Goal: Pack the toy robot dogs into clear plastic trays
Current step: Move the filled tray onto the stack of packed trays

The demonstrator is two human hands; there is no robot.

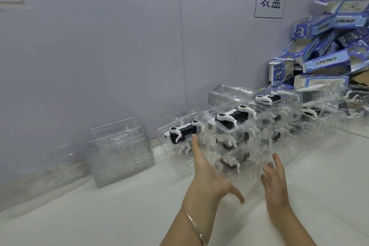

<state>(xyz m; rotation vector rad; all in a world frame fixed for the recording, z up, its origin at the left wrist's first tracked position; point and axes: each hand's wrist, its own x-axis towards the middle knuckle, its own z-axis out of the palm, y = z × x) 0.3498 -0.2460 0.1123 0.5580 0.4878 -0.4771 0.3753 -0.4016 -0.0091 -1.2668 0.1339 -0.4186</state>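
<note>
Both arms reach forward over the white table [119,215], the hands apart and holding nothing. The left hand [207,171], a bracelet [194,223] on its wrist, stretches straight fingers to a toy robot dog [182,132] lying in the nearest of the stacked clear trays [263,126]; whether they touch is unclear. The right hand [276,181] hovers with its fingers loosely spread.

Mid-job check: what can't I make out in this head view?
Head view, lower toy dogs in stacked trays: smeared by motion blur and clear plastic.
Head view, empty tray stack: blurred, count unreadable.
Head view, blue boxes: cut off by right edge.
Head view, left hand: fingertip contact with dog tray uncertain.
</note>
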